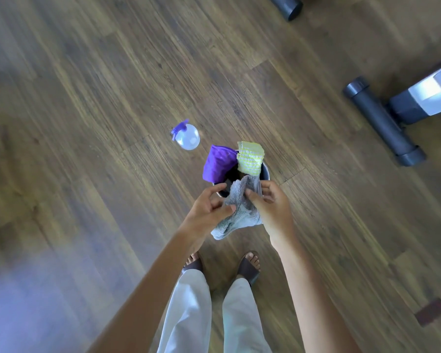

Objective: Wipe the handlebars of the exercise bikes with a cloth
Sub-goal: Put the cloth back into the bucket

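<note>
Both hands — left hand, right hand — pinch grey cloth.

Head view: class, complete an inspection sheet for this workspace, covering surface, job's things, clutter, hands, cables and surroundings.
Surface: wooden plank floor, with a dark patch at lower right.
Job's things: grey cloth held over a dark bucket; purple cloth and yellow-green cloth draped on its rim; handlebars not in view.
Clutter: spray bottle on the floor, left of the bucket and apart from it.
Hands: left hand and right hand both grip the grey cloth.
Cables: nothing seen.
Surroundings: bike base bars at right; sandalled feet below.
</note>
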A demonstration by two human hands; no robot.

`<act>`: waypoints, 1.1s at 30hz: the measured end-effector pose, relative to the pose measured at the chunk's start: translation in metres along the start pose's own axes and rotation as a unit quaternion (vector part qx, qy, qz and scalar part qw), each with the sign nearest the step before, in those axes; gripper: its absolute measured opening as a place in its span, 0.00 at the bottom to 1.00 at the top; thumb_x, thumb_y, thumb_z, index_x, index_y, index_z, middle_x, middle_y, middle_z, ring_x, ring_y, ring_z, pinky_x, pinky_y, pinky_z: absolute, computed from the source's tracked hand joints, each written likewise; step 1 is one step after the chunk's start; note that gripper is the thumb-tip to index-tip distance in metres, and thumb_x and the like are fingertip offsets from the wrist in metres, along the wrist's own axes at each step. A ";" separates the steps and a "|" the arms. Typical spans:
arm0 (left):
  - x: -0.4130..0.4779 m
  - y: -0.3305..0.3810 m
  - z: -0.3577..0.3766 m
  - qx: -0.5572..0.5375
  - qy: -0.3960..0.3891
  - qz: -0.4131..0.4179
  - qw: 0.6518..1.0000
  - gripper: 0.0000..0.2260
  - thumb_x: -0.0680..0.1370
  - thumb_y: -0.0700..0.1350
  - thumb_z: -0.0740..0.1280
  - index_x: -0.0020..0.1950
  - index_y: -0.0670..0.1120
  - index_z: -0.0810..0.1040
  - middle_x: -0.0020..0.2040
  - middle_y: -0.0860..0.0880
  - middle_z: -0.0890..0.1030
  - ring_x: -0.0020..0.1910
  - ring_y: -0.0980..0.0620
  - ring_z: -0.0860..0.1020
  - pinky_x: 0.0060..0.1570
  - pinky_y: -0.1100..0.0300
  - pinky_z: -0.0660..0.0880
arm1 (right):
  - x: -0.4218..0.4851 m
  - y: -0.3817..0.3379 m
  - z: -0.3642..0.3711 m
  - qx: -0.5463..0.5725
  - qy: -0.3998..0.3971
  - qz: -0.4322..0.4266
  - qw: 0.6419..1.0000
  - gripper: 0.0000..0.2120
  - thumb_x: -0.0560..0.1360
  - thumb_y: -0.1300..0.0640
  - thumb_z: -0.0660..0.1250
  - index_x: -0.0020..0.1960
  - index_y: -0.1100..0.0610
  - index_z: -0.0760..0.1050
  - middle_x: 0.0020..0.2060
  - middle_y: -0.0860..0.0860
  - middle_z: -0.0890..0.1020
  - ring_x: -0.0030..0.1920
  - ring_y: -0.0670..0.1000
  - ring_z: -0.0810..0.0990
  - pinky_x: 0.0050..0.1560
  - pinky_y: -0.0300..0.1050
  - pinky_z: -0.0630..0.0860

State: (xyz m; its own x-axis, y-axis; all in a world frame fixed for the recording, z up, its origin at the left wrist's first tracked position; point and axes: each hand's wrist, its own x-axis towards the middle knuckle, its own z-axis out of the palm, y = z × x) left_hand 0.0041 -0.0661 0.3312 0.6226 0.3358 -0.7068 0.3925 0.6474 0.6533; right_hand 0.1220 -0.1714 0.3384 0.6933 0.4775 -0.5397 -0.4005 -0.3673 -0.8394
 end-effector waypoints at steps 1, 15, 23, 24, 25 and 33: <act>0.000 -0.001 -0.001 -0.005 -0.007 -0.008 1.000 0.27 0.71 0.35 0.73 0.68 0.43 0.71 0.53 0.36 0.80 0.53 0.43 0.80 0.59 0.46 0.77 | -0.001 0.000 0.000 0.008 -0.004 -0.006 1.000 0.04 0.72 0.56 0.74 0.44 0.48 0.80 0.41 0.49 0.85 0.42 0.48 0.83 0.43 0.48 0.78; 0.000 0.009 0.010 0.135 -0.113 0.051 0.983 0.18 0.62 0.41 0.66 0.51 0.50 0.75 0.56 0.49 0.72 0.50 0.62 0.74 0.44 0.71 0.73 | -0.028 -0.036 -0.030 -0.045 -0.157 -0.106 0.981 0.04 0.75 0.55 0.64 0.47 0.54 0.75 0.35 0.48 0.78 0.39 0.44 0.75 0.42 0.39 0.70; 0.002 0.047 0.020 0.427 -0.215 0.097 0.873 0.34 0.66 0.52 0.67 0.73 0.60 0.65 0.78 0.57 0.58 0.76 0.64 0.49 0.70 0.68 0.51 | -0.033 -0.061 -0.054 -0.039 -0.231 -0.041 0.971 0.05 0.75 0.54 0.64 0.50 0.53 0.75 0.39 0.43 0.82 0.42 0.42 0.80 0.43 0.34 0.74; 0.001 0.051 0.017 0.490 -0.200 0.092 0.844 0.34 0.64 0.60 0.66 0.70 0.56 0.70 0.74 0.57 0.64 0.73 0.65 0.55 0.71 0.64 0.48 | -0.032 -0.060 -0.057 -0.053 -0.214 -0.043 0.974 0.03 0.77 0.54 0.65 0.49 0.51 0.76 0.39 0.46 0.81 0.41 0.44 0.79 0.41 0.35 0.74; 0.001 0.054 0.013 0.530 -0.191 0.092 0.821 0.33 0.62 0.65 0.64 0.64 0.53 0.75 0.68 0.57 0.69 0.67 0.66 0.61 0.70 0.62 0.48 | -0.030 -0.057 -0.061 -0.063 -0.191 -0.043 0.979 0.02 0.78 0.55 0.65 0.48 0.50 0.76 0.38 0.47 0.81 0.39 0.44 0.79 0.39 0.36 0.73; 0.017 0.027 -0.038 0.368 -0.221 -0.015 0.903 0.22 0.67 0.57 0.76 0.51 0.42 0.80 0.50 0.43 0.85 0.50 0.48 0.82 0.57 0.57 0.76 | -0.021 -0.012 -0.061 -0.010 -0.076 0.036 0.996 0.05 0.80 0.61 0.62 0.46 0.56 0.74 0.34 0.45 0.81 0.33 0.41 0.79 0.30 0.33 0.72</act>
State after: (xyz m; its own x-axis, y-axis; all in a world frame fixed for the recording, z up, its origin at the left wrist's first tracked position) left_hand -0.0004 -0.0165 0.3263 0.7492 -0.0861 -0.6568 0.6566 -0.0339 0.7534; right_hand 0.1486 -0.2256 0.3640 0.5635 0.5645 -0.6032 -0.4328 -0.4202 -0.7976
